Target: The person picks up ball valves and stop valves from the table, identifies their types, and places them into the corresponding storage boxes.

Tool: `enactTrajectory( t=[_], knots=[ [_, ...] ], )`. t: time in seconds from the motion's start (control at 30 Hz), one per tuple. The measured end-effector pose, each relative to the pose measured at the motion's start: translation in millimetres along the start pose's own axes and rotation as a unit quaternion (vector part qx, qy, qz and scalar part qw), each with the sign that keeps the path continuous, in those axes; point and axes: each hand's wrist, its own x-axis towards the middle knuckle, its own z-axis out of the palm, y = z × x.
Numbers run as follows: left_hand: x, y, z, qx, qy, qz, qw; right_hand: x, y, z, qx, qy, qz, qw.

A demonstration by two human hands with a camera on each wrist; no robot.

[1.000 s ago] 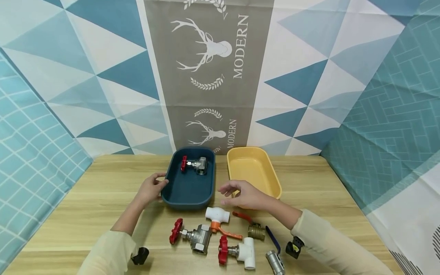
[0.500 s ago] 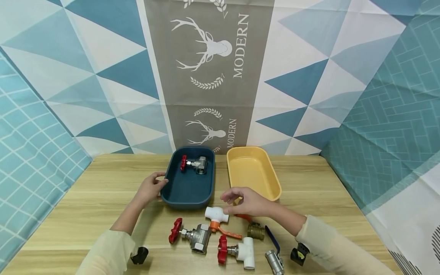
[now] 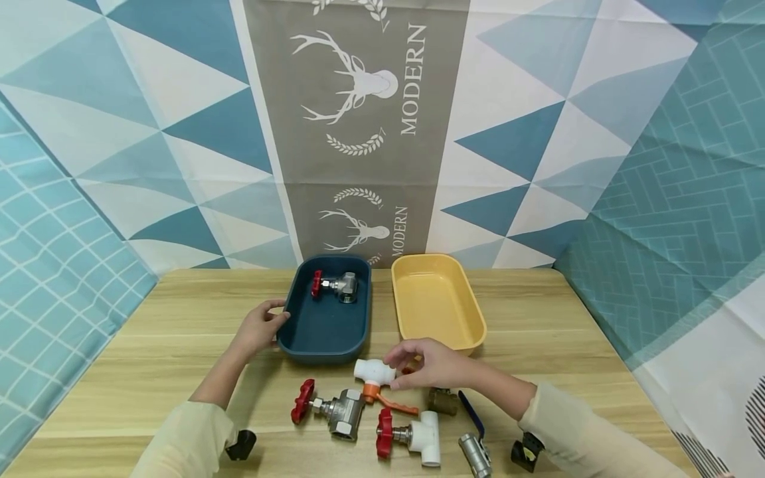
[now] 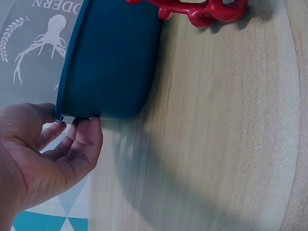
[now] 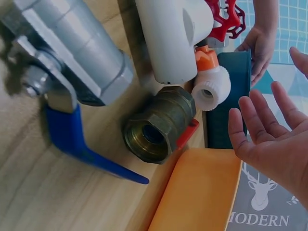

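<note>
Head view overlooks the table; close wrist views share its blue tray

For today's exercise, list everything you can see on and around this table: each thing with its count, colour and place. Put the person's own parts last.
Blue tray: 1, dark blue, back centre of table.
Yellow tray: 1, yellow, right of the blue tray, nothing in it.
Metal gate valve: 1, silver with red handwheel, inside the blue tray.
Metal gate valve on table: 1, silver with red handwheel, front.
White ball valve: 1, white with orange lever, front centre.
White gate valve: 1, white with red handwheel, front.
Brass ball valve: 1, brass, red lever.
Steel ball valve: 1, silver, blue lever, front right.
Table: 1, light wood.
Left hand: holds the blue tray's rim.
Right hand: at the white ball valve.
</note>
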Motion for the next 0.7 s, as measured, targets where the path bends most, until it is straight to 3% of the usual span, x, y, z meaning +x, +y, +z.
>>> enactTrajectory(
  t=[0.23,0.4,0.7],
  knots=[
    [-0.8,-1.0,-0.6,-0.001,-0.001,0.003,1.0000,-7,3,5,-0.004,-0.038,0.023,0.999],
    [-0.5,-1.5,-0.1,-0.003,-0.001,0.001,1.0000,-11,5,8,-0.011,-0.068,0.015,0.998],
    [-0.1,0.1,0.1,0.001,0.000,-0.004,1.0000,-15,9,13,-0.002,-0.082,0.024,0.996]
  ],
)
